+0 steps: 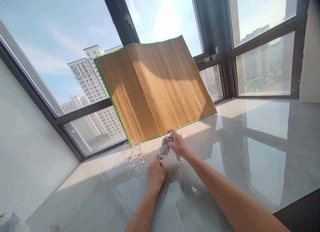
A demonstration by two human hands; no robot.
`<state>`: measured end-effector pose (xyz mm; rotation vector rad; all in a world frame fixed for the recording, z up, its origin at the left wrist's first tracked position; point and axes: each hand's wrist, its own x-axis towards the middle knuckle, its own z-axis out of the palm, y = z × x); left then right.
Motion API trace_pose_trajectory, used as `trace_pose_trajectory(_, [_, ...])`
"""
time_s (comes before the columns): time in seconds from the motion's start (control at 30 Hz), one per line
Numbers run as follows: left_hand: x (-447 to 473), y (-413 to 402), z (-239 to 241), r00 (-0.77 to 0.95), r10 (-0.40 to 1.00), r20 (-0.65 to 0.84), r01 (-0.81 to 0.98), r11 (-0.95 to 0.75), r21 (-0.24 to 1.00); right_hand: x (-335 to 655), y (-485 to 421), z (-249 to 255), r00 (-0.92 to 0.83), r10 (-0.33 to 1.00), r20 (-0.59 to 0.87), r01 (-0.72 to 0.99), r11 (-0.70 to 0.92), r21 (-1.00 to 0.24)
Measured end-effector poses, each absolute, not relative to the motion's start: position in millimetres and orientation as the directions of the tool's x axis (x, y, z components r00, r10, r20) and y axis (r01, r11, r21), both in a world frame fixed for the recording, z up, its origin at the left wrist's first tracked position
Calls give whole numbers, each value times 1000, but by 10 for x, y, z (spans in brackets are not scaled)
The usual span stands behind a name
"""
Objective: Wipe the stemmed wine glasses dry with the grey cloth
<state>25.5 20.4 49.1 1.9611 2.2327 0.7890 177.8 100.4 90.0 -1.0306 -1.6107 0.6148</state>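
Head | glass: held in left hand | cloth: in right hand

Bamboo mat leans against dark-framed windows. Behind mat: pale towers, bright sky. Left of mat: white wall. Before mat: glossy grey surface, partly sunlit, window reflections.

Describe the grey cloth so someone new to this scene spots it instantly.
Start at the big green-edged slatted mat before the windows. Just below its lower edge, the left hand holds a clear glass, with the cloth gripped in the right hand against it. It's the crumpled, opaque, light grey item; the stemmed glasses to its left are transparent.
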Motion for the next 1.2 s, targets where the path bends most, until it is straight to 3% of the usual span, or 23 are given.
trace_pose_trajectory(0.17, [223,243,454,-243,915,321,788,-7,616,1785,937,929,135,767,627,427,526,-735])
trace_pose_trajectory(0.33, [229,273,453,-330,855,399,638,-109,762,1791,947,886,81,799,595,500,484,-718])
trace_pose_trajectory(0.53, [239,246,467,-341,848,407,646,-104,757,1648,973,778,-188,869,458,444,491,-749])
trace_pose_trajectory(0.7, [228,238,459,-281,884,373,662,-103,742,1550,915,816,-192,918,347,130,374,-918])
trace_pose_trajectory(0.83, [233,247,452,-291,884,366,617,-119,778,1599,887,860,-288,905,312,-56,309,-949])
trace_pose_trajectory(1.03, [203,270,433,-311,884,348,647,-71,760,1663,941,817,-213,935,284,0,291,-957])
trace_pose_trajectory(1.2, [127,291,437,-377,878,294,695,59,717,1655,926,838,-331,892,308,-38,314,-949])
